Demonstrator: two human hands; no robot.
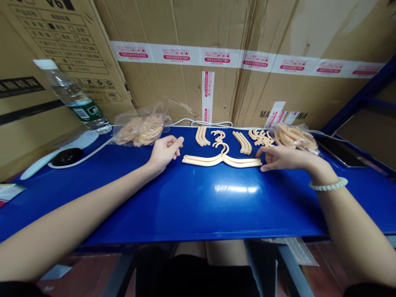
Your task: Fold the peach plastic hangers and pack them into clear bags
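Both forearms stretch forward over the blue tabletop [198, 206]. The left hand [163, 152] rests loosely curled and empty just beside the left end of the peach plastic hanger [222, 160] lying mid-tabletop. The right hand [278, 159], fingers extended and unclenched, touches its right tip.

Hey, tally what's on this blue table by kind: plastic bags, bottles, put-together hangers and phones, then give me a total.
Plastic bags: 2
Water bottle: 1
Hanger: 1
Phone: 1
Total: 5
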